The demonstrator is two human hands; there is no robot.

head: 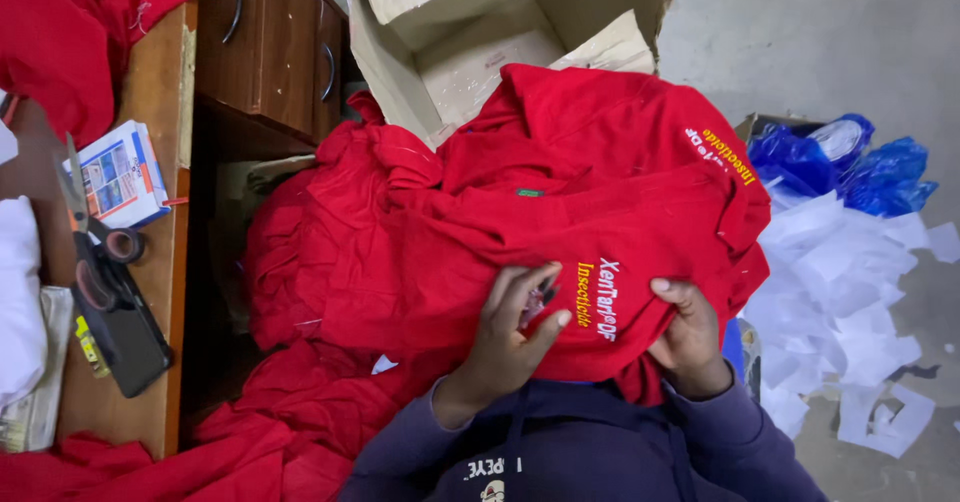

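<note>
A red garment (600, 192) with embroidered lettering lies draped over my lap, on top of a heap of more red garments (320, 262). My left hand (510, 332) pinches the red fabric beside the embroidery, and a small dark object shows between its fingers. My right hand (690, 337) grips the same garment's lower edge just to the right of the lettering. Both arms wear dark purple sleeves.
An open cardboard box (520, 32) stands behind the pile. At the left, a wooden table (150, 262) carries scissors (85, 232), a black phone (130, 337), a small printed box (120, 172) and more red cloth. White paper scraps (850, 292) and blue plastic bags (850, 167) lie on the floor to the right.
</note>
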